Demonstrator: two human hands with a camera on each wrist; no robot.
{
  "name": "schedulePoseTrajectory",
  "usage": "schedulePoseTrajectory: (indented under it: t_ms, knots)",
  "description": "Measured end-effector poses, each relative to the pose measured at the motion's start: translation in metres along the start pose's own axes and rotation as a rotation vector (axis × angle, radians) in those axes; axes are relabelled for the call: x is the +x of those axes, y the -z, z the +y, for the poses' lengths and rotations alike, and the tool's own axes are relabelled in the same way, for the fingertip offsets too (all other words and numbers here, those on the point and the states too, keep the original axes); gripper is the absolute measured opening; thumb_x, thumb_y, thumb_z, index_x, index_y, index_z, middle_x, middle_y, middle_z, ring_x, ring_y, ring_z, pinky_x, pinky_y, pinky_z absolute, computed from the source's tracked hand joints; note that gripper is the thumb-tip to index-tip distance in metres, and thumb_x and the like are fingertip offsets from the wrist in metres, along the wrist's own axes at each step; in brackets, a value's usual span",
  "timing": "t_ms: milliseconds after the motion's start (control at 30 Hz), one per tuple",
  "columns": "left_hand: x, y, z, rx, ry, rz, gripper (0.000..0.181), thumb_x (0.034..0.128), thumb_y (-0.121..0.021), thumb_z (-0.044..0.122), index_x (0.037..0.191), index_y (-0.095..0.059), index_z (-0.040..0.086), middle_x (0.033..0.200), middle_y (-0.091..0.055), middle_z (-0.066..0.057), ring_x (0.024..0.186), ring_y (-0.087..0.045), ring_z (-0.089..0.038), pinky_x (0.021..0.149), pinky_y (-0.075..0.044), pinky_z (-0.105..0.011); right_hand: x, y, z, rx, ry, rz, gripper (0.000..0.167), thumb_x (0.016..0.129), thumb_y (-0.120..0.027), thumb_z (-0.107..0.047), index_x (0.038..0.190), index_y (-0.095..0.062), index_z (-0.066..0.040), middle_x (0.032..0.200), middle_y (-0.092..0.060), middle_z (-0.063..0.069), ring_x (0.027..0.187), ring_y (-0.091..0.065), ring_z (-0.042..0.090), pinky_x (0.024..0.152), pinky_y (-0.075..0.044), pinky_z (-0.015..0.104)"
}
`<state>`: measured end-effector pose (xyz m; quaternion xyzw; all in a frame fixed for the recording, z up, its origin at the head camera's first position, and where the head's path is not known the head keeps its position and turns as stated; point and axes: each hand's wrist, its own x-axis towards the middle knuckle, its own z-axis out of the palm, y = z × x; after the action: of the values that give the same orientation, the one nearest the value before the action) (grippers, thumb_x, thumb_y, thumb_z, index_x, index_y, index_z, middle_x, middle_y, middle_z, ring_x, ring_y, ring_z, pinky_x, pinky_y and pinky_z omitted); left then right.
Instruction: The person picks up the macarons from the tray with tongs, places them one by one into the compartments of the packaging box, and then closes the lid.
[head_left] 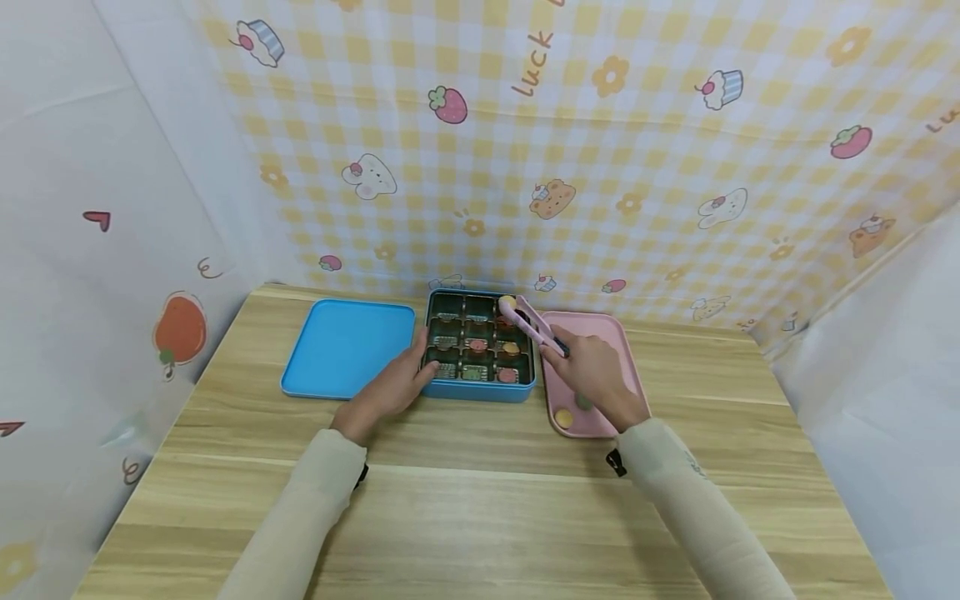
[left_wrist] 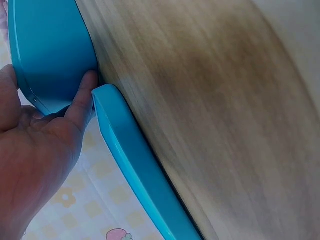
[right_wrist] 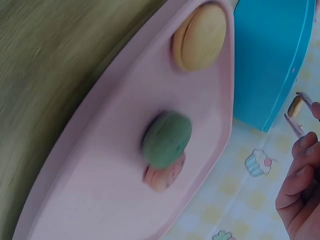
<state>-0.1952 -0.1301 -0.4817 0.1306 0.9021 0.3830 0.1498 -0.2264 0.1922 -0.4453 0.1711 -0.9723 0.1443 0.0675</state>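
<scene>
My left hand (head_left: 390, 387) touches the left side of the blue box (head_left: 480, 390), its thumb at the front left corner; the left wrist view shows its fingers (left_wrist: 82, 100) against the box's outer wall. The box has dark compartments, several with round sweets, pink, yellow and green. With my right hand (head_left: 596, 371) I grip pink tongs (head_left: 534, 325). Their tips pinch a yellow macaron (head_left: 507, 302) over the box's back right. In the right wrist view, that macaron (right_wrist: 295, 106) is between the tong tips, beside my curled fingers (right_wrist: 302, 175).
A pink tray (head_left: 558, 387) stands right of the box, holding a yellow macaron (right_wrist: 200, 37), a green macaron (right_wrist: 167, 139) and a pink one (right_wrist: 165, 175). A blue lid (head_left: 348, 350) lies left of the box. Patterned cloth (head_left: 480, 167) hangs behind the wooden table (head_left: 480, 517).
</scene>
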Motion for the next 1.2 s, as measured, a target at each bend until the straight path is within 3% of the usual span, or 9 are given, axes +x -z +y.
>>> schedulePoseTrajectory:
  t_ms: [233,367,767,1100,1200]
  knots:
    - [0.000,0.000,-0.001,0.001,-0.004,0.004,0.074,0.1091,-0.038,0.033,0.158,0.010,0.004,0.165,-0.006,-0.020,0.151,-0.014,-0.038,0.120,-0.021,-0.055,0.003,-0.010,-0.013,-0.021,0.042,-0.010,0.034,0.097,-0.062,-0.042,0.121,-0.066,-0.018,0.054,-0.044,0.000,0.046,-0.042,0.018,0.040,-0.028,0.030]
    - [-0.001,0.000,0.000,0.001,-0.010,0.007,0.074,0.1092,-0.038,0.031,0.158,0.010,0.003,0.164,-0.006,-0.021,0.151,-0.014,-0.039,0.119,-0.021,-0.056,0.004,-0.011,-0.019,-0.028,0.047,-0.013,0.041,0.097,-0.062,-0.041,0.128,-0.066,-0.015,0.054,-0.045,0.000,0.046,-0.043,0.018,0.040,-0.028,0.029]
    - [-0.001,0.001,0.003,0.006,-0.004,0.012,0.074,0.1091,-0.038,0.032,0.158,0.009,0.002,0.164,-0.006,-0.021,0.151,-0.014,-0.038,0.120,-0.021,-0.055,0.008,-0.016,-0.022,-0.019,0.026,-0.052,0.039,0.098,-0.060,-0.042,0.129,-0.066,-0.018,0.055,-0.046,0.001,0.046,-0.042,0.017,0.039,-0.027,0.029]
    - [0.000,0.001,0.003,0.003,-0.003,0.014,0.074,0.1090,-0.039,0.031,0.158,0.007,0.001,0.164,-0.008,-0.022,0.150,-0.016,-0.039,0.119,-0.022,-0.055,0.011,-0.017,-0.022,-0.024,0.027,-0.047,0.025,0.097,-0.062,-0.041,0.106,-0.067,-0.019,0.057,-0.046,0.001,0.049,-0.044,0.018,0.040,-0.030,0.030]
    - [0.000,0.002,0.003,0.000,-0.004,0.014,0.074,0.1089,-0.039,0.032,0.158,0.008,0.002,0.164,-0.008,-0.021,0.150,-0.016,-0.038,0.119,-0.021,-0.055,0.012,-0.017,-0.022,-0.025,0.021,-0.047,0.025,0.097,-0.063,-0.041,0.108,-0.067,-0.019,0.057,-0.046,0.001,0.049,-0.044,0.019,0.040,-0.030,0.030]
